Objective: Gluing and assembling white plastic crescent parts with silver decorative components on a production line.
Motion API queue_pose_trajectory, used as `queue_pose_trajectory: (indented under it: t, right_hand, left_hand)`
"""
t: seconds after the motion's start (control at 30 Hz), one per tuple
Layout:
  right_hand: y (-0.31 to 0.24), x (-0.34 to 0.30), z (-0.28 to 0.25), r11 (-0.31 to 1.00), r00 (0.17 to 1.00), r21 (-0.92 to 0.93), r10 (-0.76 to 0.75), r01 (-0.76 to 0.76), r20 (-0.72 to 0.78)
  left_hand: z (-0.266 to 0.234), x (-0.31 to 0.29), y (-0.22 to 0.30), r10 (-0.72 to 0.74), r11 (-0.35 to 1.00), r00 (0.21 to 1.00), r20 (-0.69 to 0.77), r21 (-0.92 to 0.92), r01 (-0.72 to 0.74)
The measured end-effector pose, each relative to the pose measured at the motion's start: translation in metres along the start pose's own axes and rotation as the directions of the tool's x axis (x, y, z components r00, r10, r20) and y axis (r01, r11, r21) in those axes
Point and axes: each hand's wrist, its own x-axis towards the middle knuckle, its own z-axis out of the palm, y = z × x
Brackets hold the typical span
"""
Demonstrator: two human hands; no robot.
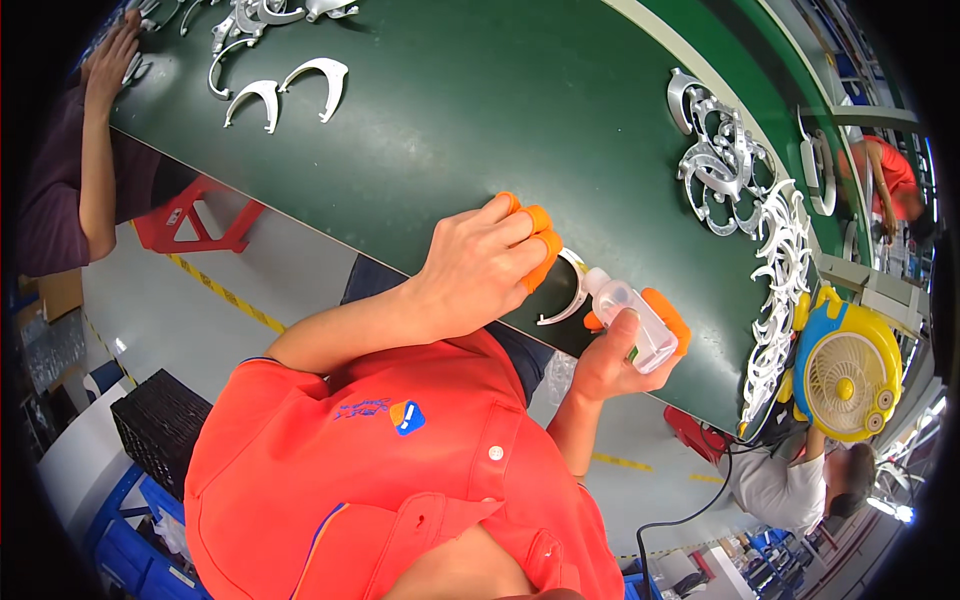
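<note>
My left hand (485, 262), with orange finger cots on its fingertips, is closed at the upper end of a curved white part (578, 291). The fingers hide that end, while the hooked lower end shows near the table edge. In my right hand (617, 360), also with orange finger cots, is a clear plastic squeeze bottle (637, 322), tilted with its nozzle beside the part's curve. The thumb presses on the bottle's side. Both hands are over the near edge of the green table (480, 130).
At the right lie a pile of silvery curved parts (720, 160) and a row of white ones (780, 270). A yellow and blue fan (845, 375) stands beyond. Two curved parts (322, 85) lie at the far left, near a co-worker's hand (112, 60). A red stool (195, 215) stands below.
</note>
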Motion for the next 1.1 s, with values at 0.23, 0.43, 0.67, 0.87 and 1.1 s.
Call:
queue_pose_trajectory:
  t: [0.23,0.43,0.67,0.87,1.1]
  right_hand:
    - [0.001,0.001,0.000,0.998,0.998,-0.030,-0.054,0.055,0.025]
    - [-0.006,0.001,0.001,0.994,0.995,0.053,0.094,-0.094,-0.013]
    - [0.004,-0.011,-0.014,0.990,0.999,0.138,0.042,-0.041,-0.010]
    - [0.007,-0.015,-0.016,1.000,0.999,0.016,0.022,-0.023,0.039]
    - [0.006,-0.017,-0.015,1.000,0.997,0.004,0.030,-0.030,0.068]
  left_hand:
    - [0.000,0.001,0.000,-0.005,1.000,1.000,-0.001,0.003,0.005]
    - [-0.003,0.000,0.000,0.000,1.000,0.999,-0.034,-0.009,0.000]
    - [-0.021,0.002,-0.012,-0.083,0.993,0.993,-0.079,0.075,0.089]
    - [-0.021,0.003,-0.014,-0.082,0.991,0.993,-0.079,0.096,0.090]
    - [-0.021,0.002,-0.014,-0.081,0.993,0.993,-0.080,0.084,0.088]
